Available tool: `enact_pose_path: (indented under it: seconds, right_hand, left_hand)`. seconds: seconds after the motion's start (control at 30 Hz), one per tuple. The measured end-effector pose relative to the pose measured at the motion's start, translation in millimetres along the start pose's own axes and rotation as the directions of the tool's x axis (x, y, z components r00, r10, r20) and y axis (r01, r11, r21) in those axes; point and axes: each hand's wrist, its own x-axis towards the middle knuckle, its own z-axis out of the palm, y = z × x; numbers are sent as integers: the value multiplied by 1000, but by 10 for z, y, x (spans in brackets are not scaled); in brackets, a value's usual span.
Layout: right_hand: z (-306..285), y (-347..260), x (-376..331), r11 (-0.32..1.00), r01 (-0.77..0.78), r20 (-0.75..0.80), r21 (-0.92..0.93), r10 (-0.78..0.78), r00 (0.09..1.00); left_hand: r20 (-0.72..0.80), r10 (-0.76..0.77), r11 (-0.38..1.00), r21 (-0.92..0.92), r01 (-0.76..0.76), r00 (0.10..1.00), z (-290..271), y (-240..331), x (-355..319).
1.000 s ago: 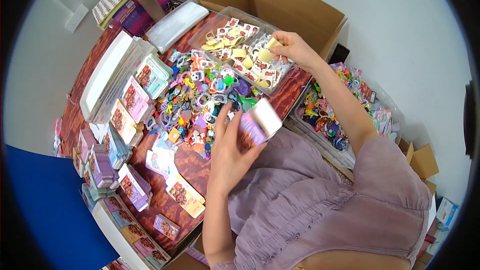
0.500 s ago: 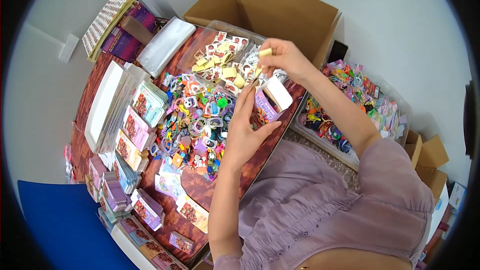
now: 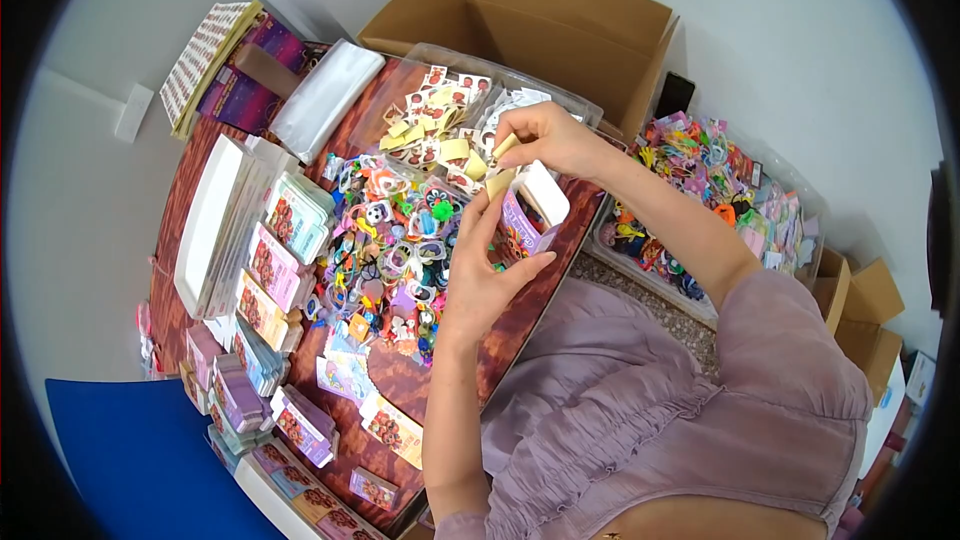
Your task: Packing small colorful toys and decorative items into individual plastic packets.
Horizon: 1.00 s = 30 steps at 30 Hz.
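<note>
My left hand (image 3: 482,265) curls round a small purple carton (image 3: 522,227). The carton's white flap (image 3: 546,192) stands up at its open top. A pale yellow paper slip (image 3: 497,183) shows at the left fingertips, beside the carton's mouth. Just above, my right hand (image 3: 550,140) pinches another yellow slip (image 3: 507,146) between thumb and fingers. Both hands are over a clear plastic tray (image 3: 545,78) of yellow slips and printed stickers (image 3: 440,105). What lies inside the carton is hidden.
Colourful hair ties and small trinkets (image 3: 385,250) are heaped left of my left hand. Stacked flat cartons (image 3: 275,275) line the table's left side. Behind stands a large cardboard box (image 3: 560,40). A bin of bright trinkets (image 3: 715,200) sits at the right.
My right hand has come down and left, closer to the carton, still pinching a yellow slip. A yellow slip now shows at my left fingertips. The whole view has shifted slightly.
</note>
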Motion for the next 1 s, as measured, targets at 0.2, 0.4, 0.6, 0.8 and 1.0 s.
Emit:
enact_pose_path:
  seconds: [0.2, 0.4, 0.6, 0.8, 1.0]
  right_hand:
    - [63, -17, -49, 991, 131, -182, 19, -126, 975]
    - [-167, -3, 19, 976, 216, -430, -28, -207, 879]
    - [-267, 143, 103, 898, -63, -30, -435, 56, 998]
    - [-640, 129, 149, 886, -202, -196, -418, 129, 972]
    - [-566, 372, 144, 567, -148, -229, -810, -74, 971]
  left_hand:
    - [-2, -32, 985, -167, 31, 999, -11, -108, -16]
    - [-32, -39, 991, -132, 35, 999, -18, -190, -61]
    - [64, -206, 935, -282, 216, 976, 0, -148, 56]
    - [13, -86, 992, -87, 87, 996, -34, -129, 44]
    - [-7, -153, 973, -176, 150, 988, -35, -236, -49]
